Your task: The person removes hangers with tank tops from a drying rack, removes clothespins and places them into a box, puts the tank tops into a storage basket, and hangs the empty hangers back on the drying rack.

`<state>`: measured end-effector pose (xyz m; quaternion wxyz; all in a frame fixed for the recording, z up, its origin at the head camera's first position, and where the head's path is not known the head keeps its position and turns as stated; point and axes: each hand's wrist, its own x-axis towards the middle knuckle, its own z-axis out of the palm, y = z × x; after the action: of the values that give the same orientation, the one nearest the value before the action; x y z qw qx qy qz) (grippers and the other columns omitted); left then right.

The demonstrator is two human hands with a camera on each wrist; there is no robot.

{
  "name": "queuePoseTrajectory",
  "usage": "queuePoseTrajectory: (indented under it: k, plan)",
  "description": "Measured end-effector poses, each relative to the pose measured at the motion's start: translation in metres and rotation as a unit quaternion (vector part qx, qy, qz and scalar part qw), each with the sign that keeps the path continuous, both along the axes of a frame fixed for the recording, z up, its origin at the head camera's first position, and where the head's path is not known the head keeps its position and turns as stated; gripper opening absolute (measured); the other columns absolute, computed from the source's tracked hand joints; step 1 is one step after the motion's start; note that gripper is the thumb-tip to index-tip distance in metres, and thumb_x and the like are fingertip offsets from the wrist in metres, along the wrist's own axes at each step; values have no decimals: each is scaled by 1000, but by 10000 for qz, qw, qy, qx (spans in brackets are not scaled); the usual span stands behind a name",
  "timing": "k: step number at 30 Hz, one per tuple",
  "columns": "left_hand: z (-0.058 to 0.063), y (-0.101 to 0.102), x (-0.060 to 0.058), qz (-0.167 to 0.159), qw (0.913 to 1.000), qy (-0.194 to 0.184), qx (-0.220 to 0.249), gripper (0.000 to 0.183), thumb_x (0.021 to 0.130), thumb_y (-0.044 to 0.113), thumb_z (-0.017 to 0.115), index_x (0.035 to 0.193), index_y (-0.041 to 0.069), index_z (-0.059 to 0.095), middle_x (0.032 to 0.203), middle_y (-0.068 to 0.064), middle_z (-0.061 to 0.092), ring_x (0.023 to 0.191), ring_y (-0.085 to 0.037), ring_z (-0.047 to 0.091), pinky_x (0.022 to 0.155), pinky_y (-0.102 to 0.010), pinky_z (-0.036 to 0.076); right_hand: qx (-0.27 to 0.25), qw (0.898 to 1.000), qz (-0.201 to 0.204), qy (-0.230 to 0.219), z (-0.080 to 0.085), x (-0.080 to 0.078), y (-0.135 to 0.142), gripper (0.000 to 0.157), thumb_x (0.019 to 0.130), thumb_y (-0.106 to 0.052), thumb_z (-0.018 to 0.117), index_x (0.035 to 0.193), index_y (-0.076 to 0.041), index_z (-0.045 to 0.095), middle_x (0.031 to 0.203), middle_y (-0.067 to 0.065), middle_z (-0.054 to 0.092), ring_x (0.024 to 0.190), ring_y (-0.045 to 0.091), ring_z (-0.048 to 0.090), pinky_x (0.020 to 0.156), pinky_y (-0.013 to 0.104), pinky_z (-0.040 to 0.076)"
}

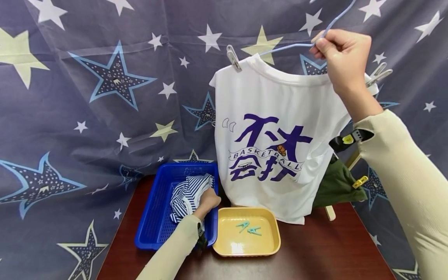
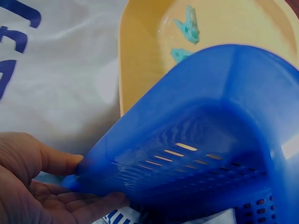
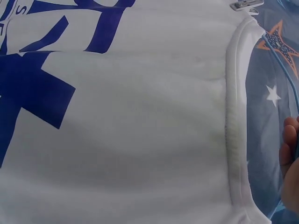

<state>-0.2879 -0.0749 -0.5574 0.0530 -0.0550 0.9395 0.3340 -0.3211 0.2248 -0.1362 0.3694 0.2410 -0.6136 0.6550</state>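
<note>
My right hand (image 1: pixel 344 58) grips a thin blue cord (image 1: pixel 290 46) above the neckline of a white T-shirt (image 1: pixel 273 93) with dark purple lettering. The shirt hangs with a pale clothespin (image 1: pixel 233 58) at one shoulder and pale clothespins (image 1: pixel 379 74) at the other. Down at the left, my left hand (image 1: pixel 210 200) holds the right rim of a blue plastic basket (image 2: pixel 196 88). Its thumb lies outside the rim and its fingers reach inside. A navy-and-white striped garment (image 1: pixel 189 194) is bunched up in the basket beside that hand.
A yellow tray (image 1: pixel 245 249) with two teal clothespins (image 1: pixel 254 231) stands right of the basket on the dark red table (image 1: pixel 315 249). Behind the shirt hangs a dark green garment (image 1: pixel 337 184) with a yellow clothespin (image 1: pixel 360 182). A star-patterned curtain (image 1: pixel 105 128) forms the backdrop.
</note>
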Motion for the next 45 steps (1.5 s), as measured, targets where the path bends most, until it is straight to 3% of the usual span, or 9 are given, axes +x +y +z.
queuePoseTrajectory:
  k: [7, 12, 15, 19, 22, 27, 31, 36, 45]
  plan:
    - [3, -1, 0, 63, 10000, -60, 31, 25, 73, 0, 59, 63, 13, 40, 66, -6, 44, 61, -23, 42, 49, -29, 33, 358, 9993, 79, 65, -32, 5, 0, 28, 89, 17, 61, 74, 0, 77, 70, 0, 73, 58, 9, 65, 62, 17, 55]
    - [5, -3, 1, 71, 9999, -53, 51, 15, 73, 1, 60, 68, 8, 48, 71, -9, 48, 65, -25, 44, 52, -31, 36, 1140, 9926, -347, -251, -53, 7, -1, 23, 91, 11, 64, 80, -2, 79, 75, -10, 74, 64, 5, 67, 68, 14, 56]
    - [6, -4, 1, 84, 9999, -12, 74, 5, 73, 1, 60, 75, 3, 56, 75, -10, 52, 68, -25, 46, 56, -33, 40, 1545, 9860, -553, -302, -65, 8, -4, 18, 93, 8, 65, 83, 1, 79, 78, -8, 75, 67, 5, 68, 70, 14, 57]
    - [5, -5, 0, 135, 9998, -63, 158, 11, 76, 1, 60, 85, -3, 62, 80, -11, 55, 71, -25, 48, 60, -35, 43, 1751, 9812, -669, -465, -83, 9, -7, 15, 93, 6, 66, 86, 4, 78, 80, -3, 75, 67, 4, 68, 69, 14, 56]
    - [4, -6, 1, 146, 9996, -136, 214, 13, 77, 1, 61, 89, -5, 63, 81, -11, 57, 71, -25, 49, 60, -34, 43, 1914, 9768, -765, -580, -95, 10, -9, 12, 93, 5, 66, 88, 7, 77, 78, -10, 73, 68, 2, 68, 69, 12, 55]
    - [3, -6, 2, 137, 9995, -128, 267, 12, 77, 2, 61, 88, -5, 63, 80, -12, 57, 70, -25, 49, 58, -33, 43, 2032, 9736, -621, -835, -110, 11, -13, 11, 94, 6, 66, 94, 11, 76, 77, -18, 69, 69, -1, 66, 70, 11, 55]
    - [2, -7, 2, 144, 9994, -167, 277, 13, 78, 4, 64, 88, -5, 63, 81, -13, 58, 71, -25, 50, 61, -35, 46, 2182, 9688, -494, -1070, -119, 9, -16, 11, 94, 5, 66, 94, 11, 76, 77, -10, 72, 68, -3, 65, 68, 10, 55]
    - [0, -10, 2, 48, 9996, -127, 251, 29, 80, 13, 75, 97, -9, 65, 91, -17, 68, 78, -25, 58, 75, -44, 56, 2499, 9571, -428, -1405, -130, 7, -18, 12, 95, 2, 67, 94, 11, 75, 74, 8, 73, 63, -3, 63, 65, 10, 54]
    - [-2, -10, 3, -94, 9993, -98, 345, 45, 85, 19, 79, 112, -14, 64, 108, -25, 69, 96, -34, 66, 89, -49, 56, 2415, 9499, -87, -1983, -156, 5, -18, 17, 96, 2, 64, 96, 17, 71, 72, 5, 73, 61, -1, 63, 63, 15, 55]
